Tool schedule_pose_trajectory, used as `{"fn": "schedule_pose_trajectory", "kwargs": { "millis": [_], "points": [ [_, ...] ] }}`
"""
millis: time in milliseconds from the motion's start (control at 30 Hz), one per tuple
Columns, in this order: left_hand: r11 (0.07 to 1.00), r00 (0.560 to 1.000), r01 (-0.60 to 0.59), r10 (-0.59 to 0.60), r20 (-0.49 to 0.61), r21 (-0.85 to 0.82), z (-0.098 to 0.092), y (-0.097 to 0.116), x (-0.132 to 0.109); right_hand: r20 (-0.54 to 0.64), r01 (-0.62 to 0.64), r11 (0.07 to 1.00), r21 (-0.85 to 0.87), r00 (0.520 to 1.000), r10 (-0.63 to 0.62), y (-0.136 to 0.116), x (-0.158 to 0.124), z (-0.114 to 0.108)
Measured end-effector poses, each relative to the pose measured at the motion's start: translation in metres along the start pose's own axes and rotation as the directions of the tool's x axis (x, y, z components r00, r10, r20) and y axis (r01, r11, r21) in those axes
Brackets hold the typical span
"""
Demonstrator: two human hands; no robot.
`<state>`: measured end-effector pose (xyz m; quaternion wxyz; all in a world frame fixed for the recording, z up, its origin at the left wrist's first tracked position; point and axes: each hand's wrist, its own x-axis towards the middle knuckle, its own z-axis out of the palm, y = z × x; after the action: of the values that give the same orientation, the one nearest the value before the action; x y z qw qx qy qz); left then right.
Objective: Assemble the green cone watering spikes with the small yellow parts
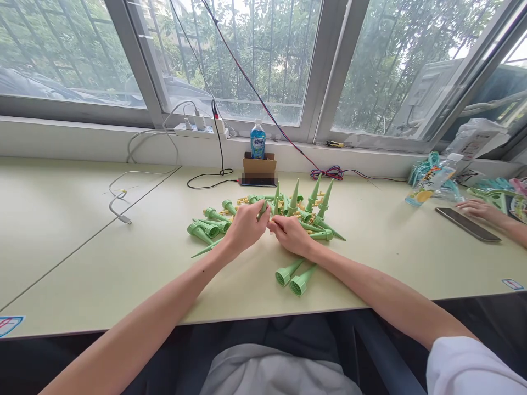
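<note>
My left hand (247,225) is closed around a green plastic plant-watering spike (262,210), whose tapered tip shows above the fingers. Meeting it at the fingertips, my right hand (290,234) is pinched shut; whatever is between its fingers is too small and hidden to name. Around and behind both hands lies a loose pile of similar green spikes (212,226) with small yellow pieces (321,201) among them. Several spikes stand point up, such as one tall spike (326,197). Two more spikes (300,284) lie near my right forearm, their wide threaded ends toward me.
Behind the pile, a phone (258,181) leans on a cardboard box (259,164) before a blue bottle (258,141). Cables (329,173) and a power strip (197,130) run along the window. At right are a clear bottle (434,180), a dark phone (467,224) and another person's hand (480,209).
</note>
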<state>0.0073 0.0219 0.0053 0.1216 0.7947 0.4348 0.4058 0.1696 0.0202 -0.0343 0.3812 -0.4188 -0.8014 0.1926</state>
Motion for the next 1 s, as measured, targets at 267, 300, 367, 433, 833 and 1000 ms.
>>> {"fn": "schedule_pose_trajectory", "kwargs": {
  "millis": [267, 300, 367, 433, 833, 1000],
  "points": [
    [1.0, 1.0, 0.016, -0.016, -0.018, -0.006, 0.0021, -0.0027, 0.0009, -0.079, -0.023, 0.999, -0.048, 0.997, 0.019, -0.0039, 0.0014, -0.0003],
    [1.0, 1.0, 0.017, -0.017, -0.021, -0.004, 0.0024, -0.0032, 0.001, -0.084, -0.027, 0.998, -0.051, 0.996, 0.022, -0.0043, 0.0015, -0.0004],
    [1.0, 0.999, 0.017, -0.016, -0.03, 0.002, 0.0028, -0.004, 0.0009, -0.088, -0.026, 0.998, -0.058, 0.996, 0.021, -0.0047, 0.0016, -0.0005],
    [1.0, 1.0, 0.009, -0.009, -0.03, 0.011, 0.0032, -0.0045, 0.0007, -0.087, -0.016, 0.998, -0.066, 0.996, 0.01, -0.0044, 0.0016, -0.0004],
    [0.989, 0.993, -0.113, 0.116, -0.029, 0.098, 0.0062, -0.007, 0.0005, -0.048, -0.005, 0.993, -0.115, 0.999, 0.0, -0.0025, 0.0002, 0.0011],
    [0.987, 0.99, -0.136, 0.137, -0.014, 0.088, 0.0051, -0.0057, -0.0003, -0.045, 0.013, 0.993, -0.117, 0.999, -0.019, -0.0007, 0.0004, 0.0012]
  ]
}}
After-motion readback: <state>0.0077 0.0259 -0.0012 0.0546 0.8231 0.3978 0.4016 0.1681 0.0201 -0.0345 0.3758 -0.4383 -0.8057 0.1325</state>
